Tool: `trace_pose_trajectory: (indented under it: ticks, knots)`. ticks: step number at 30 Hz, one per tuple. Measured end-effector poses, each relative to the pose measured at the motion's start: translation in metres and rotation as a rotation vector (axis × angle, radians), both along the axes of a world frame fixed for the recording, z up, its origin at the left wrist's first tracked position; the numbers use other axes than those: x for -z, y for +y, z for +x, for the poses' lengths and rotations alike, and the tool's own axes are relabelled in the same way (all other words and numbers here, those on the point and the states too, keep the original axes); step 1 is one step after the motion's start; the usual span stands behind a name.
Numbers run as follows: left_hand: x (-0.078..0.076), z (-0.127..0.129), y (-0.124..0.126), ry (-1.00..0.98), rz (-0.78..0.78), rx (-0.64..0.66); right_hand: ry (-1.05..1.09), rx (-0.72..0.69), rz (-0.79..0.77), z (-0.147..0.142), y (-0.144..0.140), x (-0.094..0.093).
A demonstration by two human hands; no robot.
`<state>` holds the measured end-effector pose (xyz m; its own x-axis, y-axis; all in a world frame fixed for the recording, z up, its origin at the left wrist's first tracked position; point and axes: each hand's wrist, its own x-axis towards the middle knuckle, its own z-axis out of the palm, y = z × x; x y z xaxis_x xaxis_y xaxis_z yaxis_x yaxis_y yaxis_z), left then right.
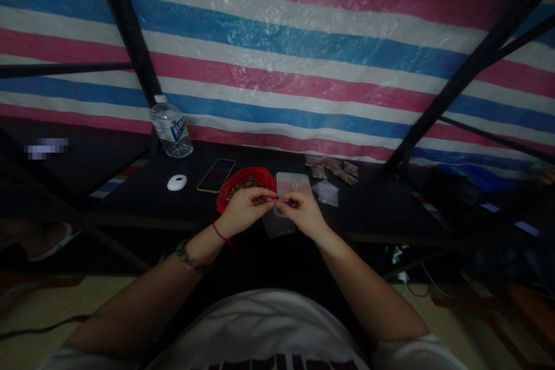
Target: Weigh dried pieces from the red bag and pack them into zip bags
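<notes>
the small clear plastic bag (277,221) hangs between both hands, just above the near edge of the dark surface (373,208). the left hand (245,208) and the right hand (303,213) pinch its top edge with fingers closed on it, so the step in hand looks like opening or sealing the mouth of the bag; which one i cannot tell. the next move needs a steady pinch along that edge. just behind is a red bowl (245,181) with brown pieces, further a phone (216,174), filled small bags (333,169), and a water bottle (170,127).
</notes>
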<state>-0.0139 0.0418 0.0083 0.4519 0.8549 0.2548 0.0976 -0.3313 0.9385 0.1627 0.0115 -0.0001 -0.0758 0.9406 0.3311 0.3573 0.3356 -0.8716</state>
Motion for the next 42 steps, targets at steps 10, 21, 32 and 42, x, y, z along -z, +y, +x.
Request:
trace_pose_trajectory:
  ticks: [10, 21, 32, 42]
  knots:
    - [0.0, -0.001, 0.0, 0.045, 0.025, 0.03, -0.092, -0.041, 0.051, 0.002, -0.005, -0.005]
    - [-0.01, -0.011, 0.009, 0.112, 0.076, -0.056, 0.053, 0.048, 0.01, 0.016, 0.001, -0.014]
    - [-0.013, -0.021, 0.013, 0.252, 0.247, -0.237, 0.203, 0.319, 0.124, 0.074, 0.024, -0.017]
    - [0.0, -0.015, 0.018, 0.296, 0.257, -0.173, -0.577, 0.727, -0.312, 0.196, 0.091, 0.05]
